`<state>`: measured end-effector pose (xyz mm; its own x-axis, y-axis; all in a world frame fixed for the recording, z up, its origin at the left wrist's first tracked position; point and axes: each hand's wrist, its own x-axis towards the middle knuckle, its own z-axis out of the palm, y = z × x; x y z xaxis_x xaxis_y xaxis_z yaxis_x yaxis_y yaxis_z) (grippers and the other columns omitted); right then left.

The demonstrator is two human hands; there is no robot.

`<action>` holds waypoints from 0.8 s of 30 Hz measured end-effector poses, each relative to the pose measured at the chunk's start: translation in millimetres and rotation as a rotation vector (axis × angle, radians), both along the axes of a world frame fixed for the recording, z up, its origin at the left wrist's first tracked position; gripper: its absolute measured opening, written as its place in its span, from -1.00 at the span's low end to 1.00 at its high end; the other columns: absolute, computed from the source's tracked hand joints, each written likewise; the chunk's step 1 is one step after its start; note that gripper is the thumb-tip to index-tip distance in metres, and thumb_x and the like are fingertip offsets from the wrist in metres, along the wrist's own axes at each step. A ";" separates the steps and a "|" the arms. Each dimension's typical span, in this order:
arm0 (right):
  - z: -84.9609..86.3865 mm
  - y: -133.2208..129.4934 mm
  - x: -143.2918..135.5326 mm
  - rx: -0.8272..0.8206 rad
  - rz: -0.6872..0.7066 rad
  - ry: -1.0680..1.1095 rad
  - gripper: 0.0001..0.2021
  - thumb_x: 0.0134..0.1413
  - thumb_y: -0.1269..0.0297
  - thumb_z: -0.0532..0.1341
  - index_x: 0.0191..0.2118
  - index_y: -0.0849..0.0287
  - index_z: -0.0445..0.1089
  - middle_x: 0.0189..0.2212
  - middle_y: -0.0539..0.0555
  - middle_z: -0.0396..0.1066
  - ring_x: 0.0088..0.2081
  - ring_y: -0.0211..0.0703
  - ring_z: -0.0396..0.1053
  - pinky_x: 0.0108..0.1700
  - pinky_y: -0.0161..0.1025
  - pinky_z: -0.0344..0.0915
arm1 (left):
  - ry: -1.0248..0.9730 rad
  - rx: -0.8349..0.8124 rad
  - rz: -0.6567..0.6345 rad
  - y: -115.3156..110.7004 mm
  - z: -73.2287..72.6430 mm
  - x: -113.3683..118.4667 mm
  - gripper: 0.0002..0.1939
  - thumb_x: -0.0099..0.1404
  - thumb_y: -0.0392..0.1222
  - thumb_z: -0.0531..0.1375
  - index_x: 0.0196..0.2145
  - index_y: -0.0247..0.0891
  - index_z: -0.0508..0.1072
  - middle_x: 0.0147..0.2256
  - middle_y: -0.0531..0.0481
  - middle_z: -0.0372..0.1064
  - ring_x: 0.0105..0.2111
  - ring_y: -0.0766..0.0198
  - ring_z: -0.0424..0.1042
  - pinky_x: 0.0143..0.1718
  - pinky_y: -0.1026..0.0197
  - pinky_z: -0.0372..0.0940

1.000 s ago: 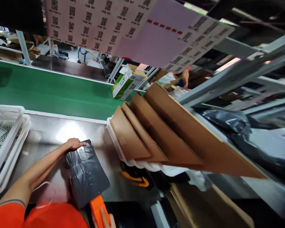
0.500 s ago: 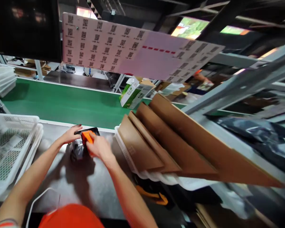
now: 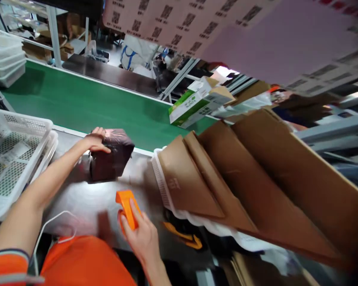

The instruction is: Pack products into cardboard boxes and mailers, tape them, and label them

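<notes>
left hand (image 3: 97, 141), thumb spread, on dark package (image 3: 112, 158); right hand (image 3: 145, 237) wraps orange tool (image 3: 127, 203), package ahead-left, apart.

Basket (image 3: 43, 124) on desk (image 3: 89, 200), left; cardboard sheets (image 3: 187, 178) right, standing in tray (image 3: 160, 174); belt (image 3: 92, 101) behind desk, carton (image 3: 193, 105) on it.

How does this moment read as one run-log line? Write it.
left hand on dark wrapped package | right hand holding orange tool | white basket at left, pale packet inside
</notes>
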<state>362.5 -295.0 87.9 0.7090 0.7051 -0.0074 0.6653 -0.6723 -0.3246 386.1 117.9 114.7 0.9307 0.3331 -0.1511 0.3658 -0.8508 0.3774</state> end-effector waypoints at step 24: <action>-107.3 177.6 111.5 -0.124 -0.112 0.801 -0.48 0.17 0.05 0.26 0.15 0.23 0.59 -0.18 0.30 0.64 -0.09 0.20 0.59 -0.04 -0.04 0.45 | 0.003 -0.258 0.374 144.8 -129.6 86.0 -0.40 0.51 0.27 0.03 0.14 -0.20 0.59 0.19 -0.15 0.54 0.16 0.04 0.48 0.21 0.20 0.28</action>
